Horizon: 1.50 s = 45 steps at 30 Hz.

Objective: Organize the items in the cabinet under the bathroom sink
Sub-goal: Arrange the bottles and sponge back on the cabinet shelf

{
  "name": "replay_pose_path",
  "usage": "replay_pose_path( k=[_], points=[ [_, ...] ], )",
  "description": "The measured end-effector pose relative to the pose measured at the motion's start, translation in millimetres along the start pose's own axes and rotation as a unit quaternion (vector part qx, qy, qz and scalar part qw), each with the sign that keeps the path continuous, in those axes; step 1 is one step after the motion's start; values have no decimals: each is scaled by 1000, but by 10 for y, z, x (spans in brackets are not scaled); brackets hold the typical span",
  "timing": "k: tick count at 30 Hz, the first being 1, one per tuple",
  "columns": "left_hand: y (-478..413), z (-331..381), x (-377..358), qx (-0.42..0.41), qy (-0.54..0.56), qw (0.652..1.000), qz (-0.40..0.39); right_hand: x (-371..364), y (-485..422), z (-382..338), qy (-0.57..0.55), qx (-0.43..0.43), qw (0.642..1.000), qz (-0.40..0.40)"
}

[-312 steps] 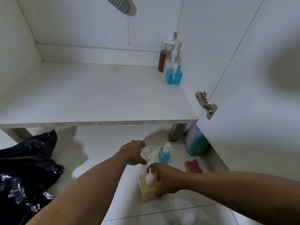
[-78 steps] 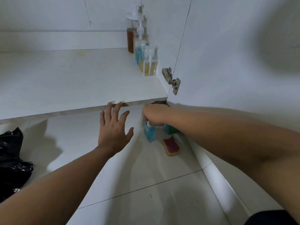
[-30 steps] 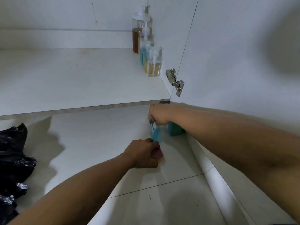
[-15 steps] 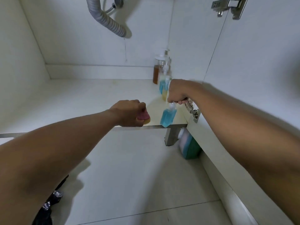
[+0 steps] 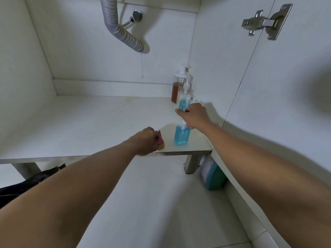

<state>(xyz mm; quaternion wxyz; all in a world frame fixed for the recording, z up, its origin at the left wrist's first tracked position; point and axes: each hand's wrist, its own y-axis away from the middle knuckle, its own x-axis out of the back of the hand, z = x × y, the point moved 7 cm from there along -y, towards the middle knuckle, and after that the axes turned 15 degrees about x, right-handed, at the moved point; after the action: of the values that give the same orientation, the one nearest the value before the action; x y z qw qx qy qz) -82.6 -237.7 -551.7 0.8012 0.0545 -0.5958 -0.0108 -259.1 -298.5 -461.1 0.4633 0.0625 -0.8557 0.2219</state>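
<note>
Head cam: R hand (image 5: 194, 116) has its fingers curled on the pump of the blue soap bottle (image 5: 181, 136), which stands upright on the shelf (image 5: 89, 126) near the front-right corner. L hand (image 5: 145, 141) grips a pink sponge (image 5: 161, 141) just beside it, w/ more pump bottles (image 5: 176, 92) behind.

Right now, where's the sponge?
Head view, centre: the sponge is gripped in the left hand at the front edge of the shelf, left of the nearest blue pump bottle.
</note>
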Motion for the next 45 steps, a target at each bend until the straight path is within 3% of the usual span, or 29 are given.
replay_pose_path(
  k=[3,8,20,26,30,35,45],
  points=[
    [-9,19,28,-8,7,1000,6,-74,197,97,-90,-6,995,40],
    [-45,-41,46,-8,24,1000,16,-507,504,358,-49,28,998,4],
    [-92,-67,-78,-6,3,996,88,-709,315,776,-96,-144,967,186],
    [-104,-92,-68,6,12,995,95,-689,265,888,-106,-179,953,222],
    [-117,-106,-36,-3,16,995,98,-753,338,780,-107,-149,955,233],
    [-107,-78,-29,-5,19,996,88,-775,338,624,-10,-83,968,235],
    [-94,-86,-35,-2,18,997,78,-646,212,647,43,-56,979,189]
  ],
)
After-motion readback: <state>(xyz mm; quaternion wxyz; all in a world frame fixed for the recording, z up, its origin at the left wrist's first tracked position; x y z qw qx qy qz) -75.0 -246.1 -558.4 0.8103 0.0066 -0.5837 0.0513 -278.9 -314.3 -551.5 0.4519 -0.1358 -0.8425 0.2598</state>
